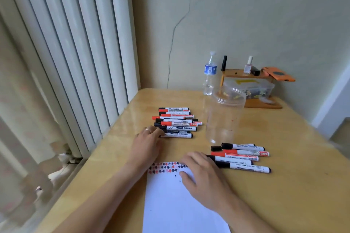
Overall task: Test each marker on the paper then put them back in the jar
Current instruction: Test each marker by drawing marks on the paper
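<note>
The left hand (146, 143) reaches fingers-relaxed into the untested whiteboard-marker pile (177, 122) near the table's left edge, while the flat right hand (203, 174) steadies the paper (176, 208).

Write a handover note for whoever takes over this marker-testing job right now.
Left hand: fingertips at the near end of the left marker pile, grip unclear.
Right hand: open, resting on the paper, beside the right marker group.
Jar: upright between the two groups, apparently empty, lid off.
Done: rows of red and black test marks across the paper's top edge.
Left: finish any untested markers, then put all of them into the jar.
</note>
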Action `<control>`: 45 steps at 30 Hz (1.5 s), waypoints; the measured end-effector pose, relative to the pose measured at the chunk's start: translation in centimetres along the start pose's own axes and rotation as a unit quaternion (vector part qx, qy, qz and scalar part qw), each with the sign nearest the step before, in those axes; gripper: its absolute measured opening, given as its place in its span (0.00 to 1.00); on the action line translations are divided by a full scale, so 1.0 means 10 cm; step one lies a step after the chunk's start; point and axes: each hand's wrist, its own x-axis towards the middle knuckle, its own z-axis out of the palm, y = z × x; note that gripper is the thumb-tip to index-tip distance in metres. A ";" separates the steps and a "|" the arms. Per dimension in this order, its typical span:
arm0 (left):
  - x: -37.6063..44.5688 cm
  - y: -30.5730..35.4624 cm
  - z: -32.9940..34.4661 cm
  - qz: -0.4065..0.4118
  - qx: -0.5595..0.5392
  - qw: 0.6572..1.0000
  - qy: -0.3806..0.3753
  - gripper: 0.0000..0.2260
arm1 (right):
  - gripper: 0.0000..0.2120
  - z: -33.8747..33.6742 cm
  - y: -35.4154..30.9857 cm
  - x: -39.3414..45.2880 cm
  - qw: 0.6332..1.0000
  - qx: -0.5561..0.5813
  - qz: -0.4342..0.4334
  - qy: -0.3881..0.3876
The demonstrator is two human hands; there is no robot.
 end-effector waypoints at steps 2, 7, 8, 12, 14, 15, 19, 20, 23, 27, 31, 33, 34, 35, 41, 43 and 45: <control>0.03 -0.04 0.04 0.011 0.015 1.000 0.016 0.13 | 0.10 0.01 0.00 0.00 1.000 -0.008 -0.004 -0.001; 0.09 -0.07 0.07 0.036 0.036 0.998 0.039 0.07 | 0.10 0.02 0.00 0.00 1.000 -0.013 -0.016 0.006; 0.10 -0.06 0.07 0.034 0.035 0.998 0.040 0.05 | 0.10 0.02 0.00 0.00 1.000 -0.013 -0.017 0.007; 0.06 -0.01 0.02 0.028 0.031 0.999 0.034 0.04 | 0.10 0.04 0.00 -0.01 0.999 -0.010 -0.023 0.019; -0.03 0.01 -0.06 0.025 0.013 0.999 0.045 0.04 | 0.10 0.03 -0.01 -0.02 0.999 -0.008 -0.029 0.033; -0.10 0.02 -0.11 0.025 -0.003 0.998 0.053 0.05 | 0.10 0.01 -0.02 -0.02 0.998 -0.015 -0.035 0.047; -0.45 0.13 -0.29 0.053 -0.064 0.995 0.053 0.06 | 0.16 -0.04 -0.07 -0.01 0.992 -0.030 -0.057 0.110; -0.53 0.16 -0.31 0.070 -0.079 0.994 0.042 0.05 | 0.19 -0.04 -0.08 -0.02 0.991 -0.028 -0.059 0.116; -0.68 0.26 -0.31 0.105 -0.151 0.983 -0.002 0.05 | 0.19 -0.03 -0.06 -0.04 0.986 -0.050 -0.070 0.144; -0.78 0.34 -0.28 0.126 -0.218 0.967 -0.045 0.06 | 0.03 -0.06 -0.09 -0.04 0.967 -0.145 -0.084 0.191; -0.80 0.29 -0.22 0.154 -0.132 0.978 -0.042 0.12 | 0.06 -0.07 -0.16 -0.08 0.965 -0.152 -0.098 0.188; -0.80 0.27 -0.19 0.159 -0.077 0.983 -0.047 0.17 | 0.07 -0.07 -0.17 -0.09 0.967 -0.145 -0.094 0.186; -0.79 0.28 -0.20 0.161 -0.065 0.984 -0.048 0.19 | 0.07 -0.06 -0.17 -0.10 0.968 -0.145 -0.092 0.185; -0.80 0.30 -0.20 0.166 -0.057 0.983 -0.047 0.19 | 0.06 -0.05 -0.16 -0.10 0.968 -0.146 -0.092 0.183; -0.83 0.34 -0.26 0.180 -0.070 0.980 -0.057 0.19 | 0.09 0.03 -0.11 -0.10 0.961 -0.165 -0.138 0.172; -0.82 0.35 -0.28 0.174 -0.101 0.977 -0.077 0.19 | 0.09 0.03 -0.13 -0.10 0.959 -0.170 -0.145 0.173; -0.82 0.35 -0.27 0.175 -0.115 0.974 -0.086 0.18 | 0.09 0.00 -0.16 -0.11 0.959 -0.175 -0.142 0.170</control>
